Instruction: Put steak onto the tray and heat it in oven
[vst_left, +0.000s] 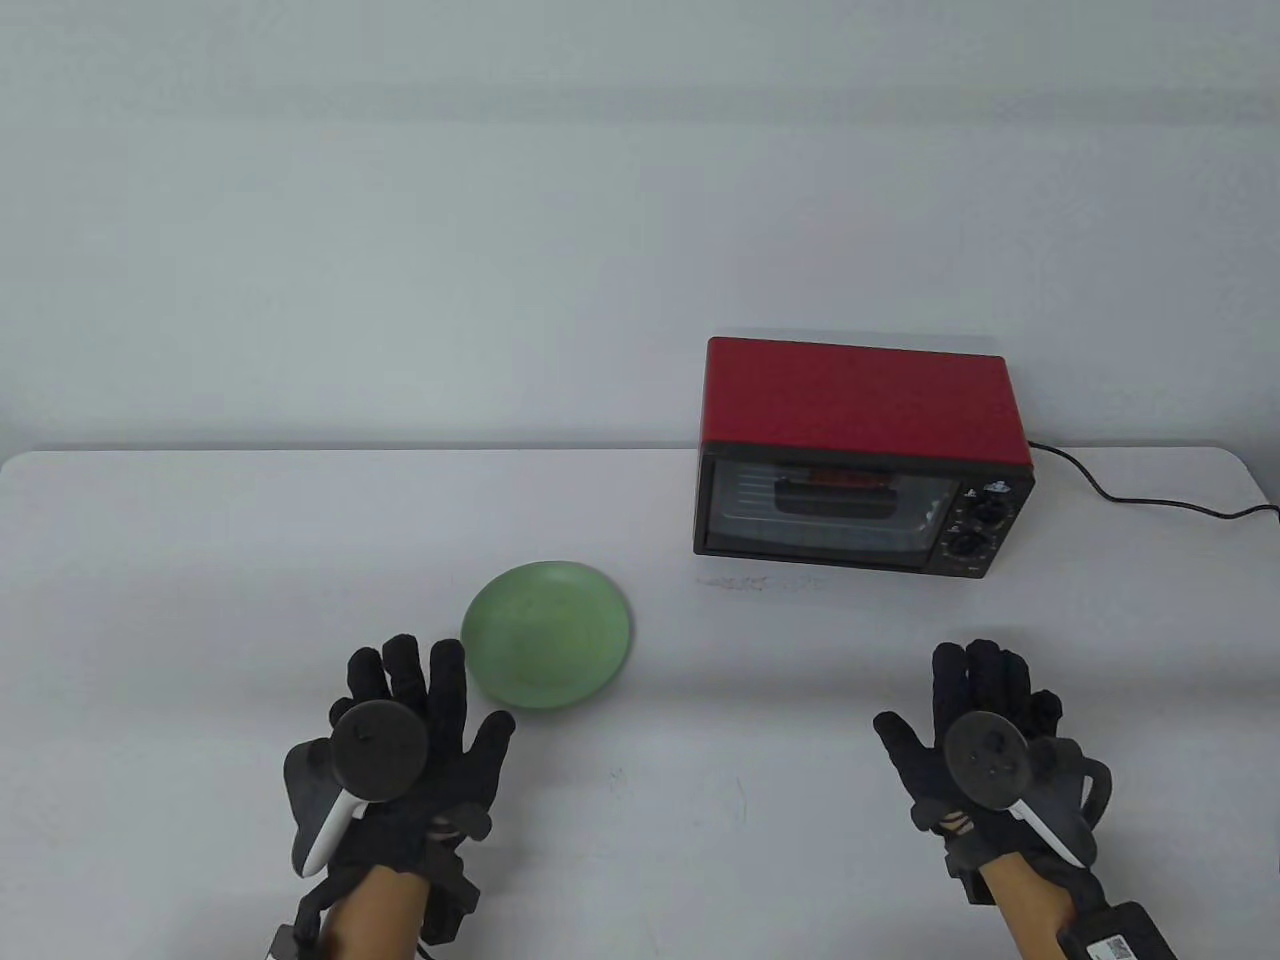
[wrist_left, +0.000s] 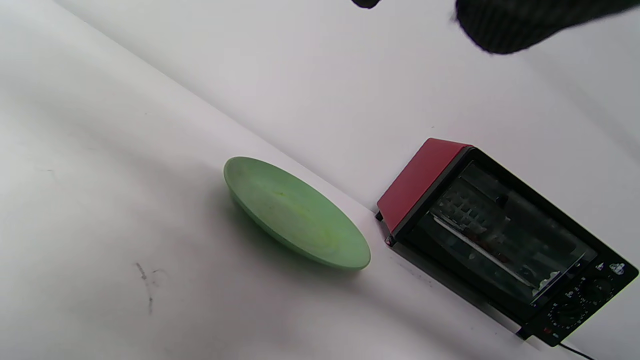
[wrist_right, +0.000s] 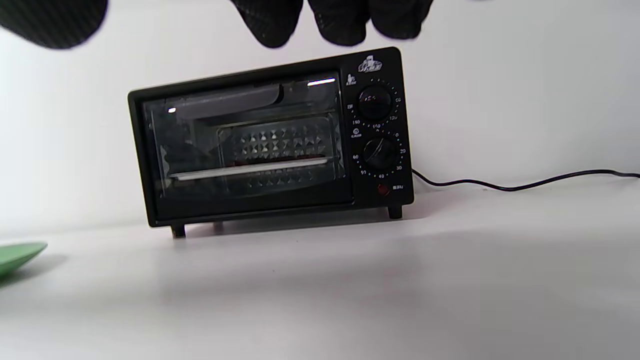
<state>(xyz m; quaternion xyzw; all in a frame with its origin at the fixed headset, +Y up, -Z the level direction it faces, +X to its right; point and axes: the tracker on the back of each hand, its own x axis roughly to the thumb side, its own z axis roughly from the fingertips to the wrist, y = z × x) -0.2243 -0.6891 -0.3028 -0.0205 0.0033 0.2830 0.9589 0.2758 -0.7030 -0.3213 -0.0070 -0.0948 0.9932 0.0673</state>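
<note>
matte white table (vst_left: 200, 600) | round green plate (vst_left: 547, 635) | boxy red oven (vst_left: 862, 455)

In the right wrist view the pale green round plate (wrist_right: 17, 255) is cut off at the left edge. Behind the red oven's dark glass door (vst_left: 820, 505), the contents stay unclear.

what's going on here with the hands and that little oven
Nobody is handling anything right now. Both gloved hands hover over the table with fingers spread, the left hand just in front of an empty green plate, the right hand in front of the red oven. The oven door is shut, and something reddish sits on the tray inside. No steak is out on the table.
</note>
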